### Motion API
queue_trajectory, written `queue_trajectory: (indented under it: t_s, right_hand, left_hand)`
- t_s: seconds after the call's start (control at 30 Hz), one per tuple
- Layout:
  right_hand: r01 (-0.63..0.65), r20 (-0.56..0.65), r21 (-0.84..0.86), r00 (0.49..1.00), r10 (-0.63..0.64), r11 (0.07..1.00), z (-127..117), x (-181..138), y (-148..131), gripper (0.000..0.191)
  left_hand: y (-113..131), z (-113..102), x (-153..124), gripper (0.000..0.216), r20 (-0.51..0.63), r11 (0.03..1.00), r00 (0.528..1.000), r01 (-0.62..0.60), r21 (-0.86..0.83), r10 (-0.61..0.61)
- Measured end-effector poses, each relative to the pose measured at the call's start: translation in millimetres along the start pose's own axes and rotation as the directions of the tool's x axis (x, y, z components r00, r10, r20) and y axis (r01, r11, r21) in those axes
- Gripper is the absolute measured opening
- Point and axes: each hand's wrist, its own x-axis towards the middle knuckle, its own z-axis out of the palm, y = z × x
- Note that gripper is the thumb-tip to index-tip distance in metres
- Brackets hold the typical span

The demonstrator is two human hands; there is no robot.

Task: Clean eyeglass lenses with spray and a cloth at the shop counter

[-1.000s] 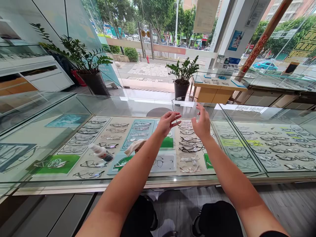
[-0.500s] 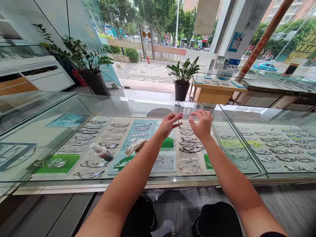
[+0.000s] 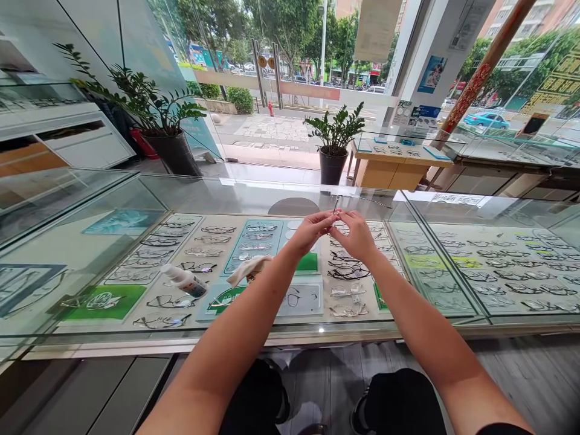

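Note:
Above the glass display counter point(image 3: 212, 196), my left hand point(image 3: 312, 228) pinches a pair of thin-framed eyeglasses point(image 3: 336, 204). My right hand point(image 3: 356, 234) meets it there, its fingertips and thumb closed on the same frame. A slim part of the eyeglasses sticks up over the fingers, while most of the frame is hidden by them. To the left of my forearm, a white spray bottle point(image 3: 185, 280) stands tilted in view on the counter. Beside that arm lies a crumpled beige cloth point(image 3: 248, 269), partly covered by the forearm.
Rows of spectacle frames point(image 3: 351, 269) rest inside the case under the glass. Beyond the counter stand a potted plant point(image 3: 334, 163) and a larger one point(image 3: 167, 142) at the left. A low wooden display table point(image 3: 394, 172) is near the window at the right.
My right hand has moved left from beside the eyeglasses and closed on them. The eyeglasses have turned slightly in my left hand. The bottle and cloth stay put.

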Motion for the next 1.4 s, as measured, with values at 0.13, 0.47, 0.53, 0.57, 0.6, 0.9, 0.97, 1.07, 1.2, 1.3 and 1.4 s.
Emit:
queue_trajectory:
  t_s: [0.13,0.47,0.53,0.57,0.6,0.9,0.97,1.07,1.2,1.3,1.4]
  right_hand:
    - [-0.047,-0.009,-0.012,0.999,0.047,0.999,-1,0,-2,0.027]
    - [-0.14,-0.081,0.017,0.987,0.141,0.99,-11,1,-4,0.037]
    - [-0.146,-0.077,0.02,0.986,0.147,0.989,-11,1,-4,0.037]
    - [-0.146,-0.073,0.022,0.986,0.147,0.989,-10,1,-4,0.037]
    - [-0.146,-0.068,0.025,0.987,0.148,0.989,-9,1,-4,0.037]
    - [-0.155,-0.057,0.028,0.986,0.156,0.988,-8,0,-4,0.035]
    - [-0.156,-0.055,0.026,0.986,0.157,0.987,-8,0,-4,0.035]
    - [-0.158,-0.054,0.02,0.986,0.159,0.987,-7,0,-3,0.035]
    - [-0.151,-0.043,0.011,0.988,0.152,0.988,-6,0,-3,0.034]
    - [-0.14,-0.043,0.01,0.989,0.14,0.99,-6,0,-3,0.033]
    - [-0.136,-0.043,0.02,0.99,0.136,0.991,-6,0,-4,0.033]
  left_hand:
    - [2,3,-1,0.036,-0.025,1.0,1.0,-0.007,-0.023,0.006]
    - [3,-6,5,0.04,-0.39,0.992,0.918,0.025,-0.12,-0.071]
    - [4,-10,7,0.039,-0.562,0.994,0.825,-0.001,-0.111,-0.062]
    - [5,-12,8,0.038,-0.64,0.995,0.768,-0.039,-0.09,-0.028]
    - [5,-14,9,0.038,-0.706,0.995,0.708,-0.086,-0.053,0.024]
    - [0,-30,13,0.037,-0.832,0.997,0.554,-0.043,-0.059,-0.025]
    - [-3,-34,14,0.032,-0.823,0.994,0.563,-0.019,-0.106,-0.077]
    - [-5,-39,17,0.025,-0.775,0.991,0.621,0.016,-0.134,-0.115]
    - [-7,-37,19,0.018,-0.666,0.991,0.735,0.083,-0.105,-0.132]
    - [-7,-33,19,0.014,-0.62,0.992,0.774,0.107,-0.072,-0.128]
    - [-6,-32,17,0.013,-0.614,0.993,0.781,0.107,-0.055,-0.118]
